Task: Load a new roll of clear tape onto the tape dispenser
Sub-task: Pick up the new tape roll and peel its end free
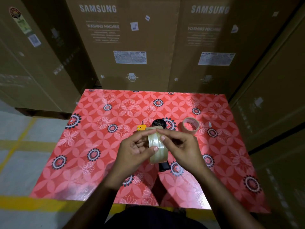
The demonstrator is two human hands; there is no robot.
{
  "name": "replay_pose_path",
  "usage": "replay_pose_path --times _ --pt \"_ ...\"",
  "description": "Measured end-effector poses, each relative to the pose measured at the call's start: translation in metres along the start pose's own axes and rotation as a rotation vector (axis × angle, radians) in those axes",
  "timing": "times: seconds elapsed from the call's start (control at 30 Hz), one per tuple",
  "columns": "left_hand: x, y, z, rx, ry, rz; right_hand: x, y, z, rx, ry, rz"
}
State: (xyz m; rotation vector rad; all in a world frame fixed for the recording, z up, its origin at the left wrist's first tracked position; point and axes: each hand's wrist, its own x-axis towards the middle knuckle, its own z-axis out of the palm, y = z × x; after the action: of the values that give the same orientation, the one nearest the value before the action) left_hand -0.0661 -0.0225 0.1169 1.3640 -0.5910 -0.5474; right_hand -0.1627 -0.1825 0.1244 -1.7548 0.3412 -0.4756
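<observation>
A full roll of clear tape (157,148) is held on edge above the middle of the table. My left hand (133,151) grips it from the left, thumb on the outer face. My right hand (179,146) pinches its upper edge with the fingertips. Beneath and behind the roll lies the tape dispenser (158,124): a black hub and a yellow-orange front part show beyond the roll, and its black handle sticks out below. Most of its body is hidden by the roll and my hands.
A nearly used-up tape roll, mostly brown core (191,125), lies flat to the right of the dispenser. The table wears a red flowered cloth (102,146). Tall cardboard appliance boxes (132,43) wall in the far side and the right. Grey floor with yellow lines lies on the left.
</observation>
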Motion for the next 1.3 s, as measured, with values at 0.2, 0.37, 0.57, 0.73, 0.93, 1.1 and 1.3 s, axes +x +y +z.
replay_pose_path --times 0.2,0.37,0.57,0.73,0.93,1.1,1.3 --pt "0.002 0.002 0.0 0.056 0.052 0.002 0.001 0.001 -0.001 0.033 -0.052 0.03" --pt "0.001 -0.004 -0.004 0.02 0.018 0.005 -0.004 0.005 0.006 -0.047 0.026 -0.004" --pt "0.002 -0.003 -0.001 0.061 0.098 0.015 -0.004 0.005 0.002 -0.075 -0.044 -0.034" --pt "-0.003 -0.007 0.0 0.003 0.035 -0.006 -0.006 0.011 0.006 -0.014 0.018 0.025" --pt "0.0 -0.005 -0.005 0.023 0.117 0.022 -0.007 0.013 0.004 -0.106 -0.112 -0.046" --pt "-0.001 -0.009 -0.004 -0.031 0.022 0.006 -0.009 0.017 0.01 -0.031 0.004 0.012" --pt "0.0 -0.007 -0.001 0.011 0.128 0.025 -0.009 0.01 0.009 -0.066 -0.024 -0.034"
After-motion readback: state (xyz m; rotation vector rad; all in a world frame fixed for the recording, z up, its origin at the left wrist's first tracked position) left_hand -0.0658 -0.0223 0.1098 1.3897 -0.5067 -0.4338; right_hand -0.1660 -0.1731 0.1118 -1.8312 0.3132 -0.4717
